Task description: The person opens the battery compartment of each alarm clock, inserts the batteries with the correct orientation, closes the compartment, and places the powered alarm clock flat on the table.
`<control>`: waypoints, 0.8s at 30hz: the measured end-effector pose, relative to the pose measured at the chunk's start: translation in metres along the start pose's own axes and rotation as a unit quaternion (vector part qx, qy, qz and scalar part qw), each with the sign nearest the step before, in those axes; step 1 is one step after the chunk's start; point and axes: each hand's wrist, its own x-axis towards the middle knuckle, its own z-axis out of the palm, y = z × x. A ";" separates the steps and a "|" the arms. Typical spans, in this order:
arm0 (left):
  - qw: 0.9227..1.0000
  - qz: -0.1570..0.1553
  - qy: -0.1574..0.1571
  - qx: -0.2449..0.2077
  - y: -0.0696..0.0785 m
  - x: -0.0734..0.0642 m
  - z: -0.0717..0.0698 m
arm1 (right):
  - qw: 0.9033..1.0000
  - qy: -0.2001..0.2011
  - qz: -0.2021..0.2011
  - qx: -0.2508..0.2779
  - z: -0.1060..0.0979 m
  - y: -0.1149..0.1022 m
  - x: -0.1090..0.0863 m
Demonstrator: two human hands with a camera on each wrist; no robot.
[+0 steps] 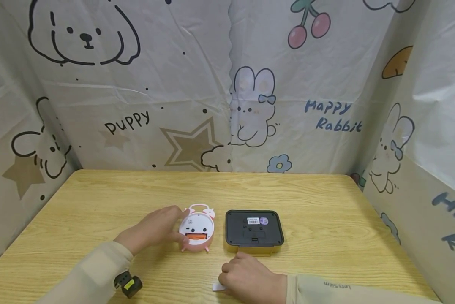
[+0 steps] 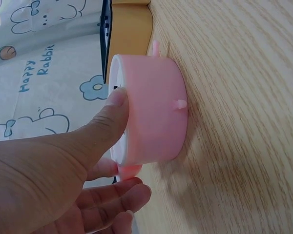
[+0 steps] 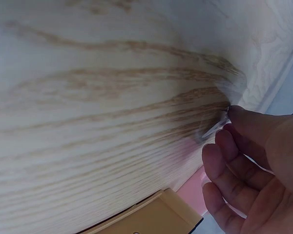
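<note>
A pink alarm clock (image 1: 197,228) lies on its face, its white back up and an orange battery (image 1: 196,236) visible in the open compartment. My left hand (image 1: 156,228) holds it from the left, with the thumb on the rim of the back and the fingers by the bell end, as the left wrist view shows. Close to the table's front, my right hand (image 1: 250,276) pinches a small whitish, see-through piece (image 1: 218,287) between thumb and forefinger. In the right wrist view this piece (image 3: 212,131) looks like thin clear plastic; its exact kind I cannot tell.
Right of the clock, a black-backed, tan-sided box-shaped device (image 1: 254,230) lies with labels on its upper side, just beyond my right hand. The wooden table (image 1: 307,198) meets printed cloth walls (image 1: 197,84) at the back and sides.
</note>
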 end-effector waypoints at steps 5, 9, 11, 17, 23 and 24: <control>1.000 -0.001 -0.005 -0.003 0.000 0.001 0.001 | 0.999 0.019 -0.013 -0.038 0.002 -0.002 0.000; 1.000 -0.003 -0.007 -0.005 -0.001 0.001 0.002 | 0.998 0.028 -0.016 -0.058 0.003 -0.003 -0.001; 1.000 -0.003 -0.007 -0.005 -0.002 0.001 0.003 | 0.998 0.031 -0.015 -0.061 0.003 -0.003 -0.001; 1.000 0.010 -0.002 0.002 -0.002 -0.001 0.003 | 0.998 0.025 -0.015 -0.060 0.004 -0.004 -0.001; 1.000 0.014 0.001 0.003 -0.001 -0.002 0.002 | 0.998 0.028 -0.014 -0.054 0.002 -0.002 -0.001; 1.000 0.014 0.001 0.003 -0.001 -0.002 0.002 | 0.998 0.031 -0.013 -0.057 0.002 -0.002 -0.001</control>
